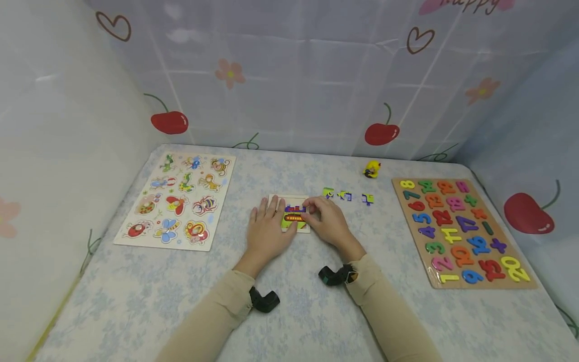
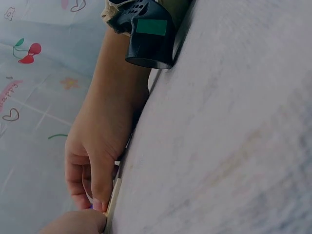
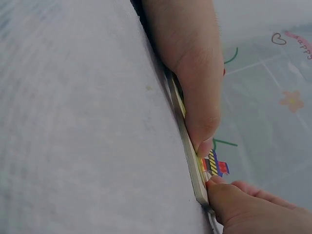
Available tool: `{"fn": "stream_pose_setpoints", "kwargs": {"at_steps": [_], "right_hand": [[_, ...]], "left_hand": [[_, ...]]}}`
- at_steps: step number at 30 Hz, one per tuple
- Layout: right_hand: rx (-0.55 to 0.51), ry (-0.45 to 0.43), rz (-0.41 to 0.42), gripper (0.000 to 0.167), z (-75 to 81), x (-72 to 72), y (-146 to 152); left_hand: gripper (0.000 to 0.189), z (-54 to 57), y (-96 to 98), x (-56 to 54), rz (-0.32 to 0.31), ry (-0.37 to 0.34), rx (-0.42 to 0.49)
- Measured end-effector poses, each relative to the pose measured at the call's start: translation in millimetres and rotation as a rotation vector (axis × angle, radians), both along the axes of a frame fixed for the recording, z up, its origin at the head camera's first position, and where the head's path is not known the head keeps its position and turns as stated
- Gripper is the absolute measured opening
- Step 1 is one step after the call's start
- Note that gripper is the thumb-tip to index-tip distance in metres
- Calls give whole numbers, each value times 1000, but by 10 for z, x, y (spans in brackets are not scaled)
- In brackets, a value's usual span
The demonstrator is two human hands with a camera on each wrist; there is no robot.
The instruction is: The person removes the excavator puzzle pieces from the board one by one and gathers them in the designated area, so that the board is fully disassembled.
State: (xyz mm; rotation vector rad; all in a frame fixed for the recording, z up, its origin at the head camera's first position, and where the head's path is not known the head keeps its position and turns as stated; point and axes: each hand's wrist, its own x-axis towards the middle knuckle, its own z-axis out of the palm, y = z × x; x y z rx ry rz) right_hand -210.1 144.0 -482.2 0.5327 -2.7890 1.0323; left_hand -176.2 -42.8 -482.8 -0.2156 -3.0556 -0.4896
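Note:
A small wooden jigsaw board (image 1: 291,196) with a colourful vehicle picture lies mid-table, with pieces in its frame. My left hand (image 1: 270,229) rests flat over its left side, fingers straight, thumb along the lower part. At the right side, my right hand (image 1: 330,221) pinches a puzzle piece between thumb and fingers. In the right wrist view this red, purple and striped puzzle piece (image 3: 214,165) stands tilted above the board, close to the left thumb. The left wrist view shows the right fingers at the board's edge, the piece mostly hidden.
Several loose puzzle pieces (image 1: 345,195) lie behind the right hand, with a yellow toy figure (image 1: 372,169) farther back. An insect puzzle board (image 1: 221,201) lies at the left. The number puzzle board (image 1: 422,261) is at the right. A printed curtain (image 1: 294,90) hangs behind the table.

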Motion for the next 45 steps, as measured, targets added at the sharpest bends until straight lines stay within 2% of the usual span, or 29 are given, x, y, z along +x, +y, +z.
{"fn": "stream_pose_setpoints", "kwargs": {"at_steps": [5,12,15,24,33,38,45], "right_hand": [[-76,-29,-10,17,4,15,-6],[-305,-135,-54,13,40,13,56],[-331,-159,-74,13,74,7,117],[-214,-270,-211,20,209,62,539],[-100,-299,-361,29,308,203,1173],[-60,-298,-398,29,352,279,1342],[-31,-277,-415,27,366,330,1414]], "left_hand": [[77,-1,-7,-1,0,-1,5],[78,-12,-17,-5,1,-8,6],[78,-28,-16,-7,-2,-5,15],[77,-41,-18,5,-6,18,34],[77,-49,-30,13,-17,32,44],[77,-37,-36,27,-16,4,46],[77,-29,-26,33,-19,-9,42]]}}
